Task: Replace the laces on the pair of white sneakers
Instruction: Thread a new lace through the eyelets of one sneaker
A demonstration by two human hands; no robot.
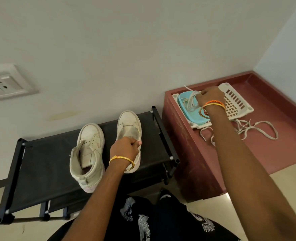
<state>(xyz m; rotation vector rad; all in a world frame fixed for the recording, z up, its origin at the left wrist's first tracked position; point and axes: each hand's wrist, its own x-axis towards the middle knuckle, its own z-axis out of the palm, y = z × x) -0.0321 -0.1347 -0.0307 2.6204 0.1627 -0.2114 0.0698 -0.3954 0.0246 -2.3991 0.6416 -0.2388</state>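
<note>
Two white high-top sneakers without laces stand on a black shoe rack [42, 153]. The left sneaker [88, 153] stands free with its tongue folded inward. My left hand [125, 150] grips the collar of the right sneaker [129, 124]. My right hand [210, 97] reaches over to the maroon cabinet and pinches a bundle of white laces [190, 101] hanging into a light blue bowl [192, 113]. The bowl sits on a white slotted tray [237, 105]. Another loose white lace [258, 127] lies tangled on the cabinet top beside the tray.
The maroon cabinet [196, 153] stands right of the rack, in the room's corner. A wall socket [4, 84] is at the left. My knees in dark patterned cloth [143, 220] are at the bottom, in front of the rack.
</note>
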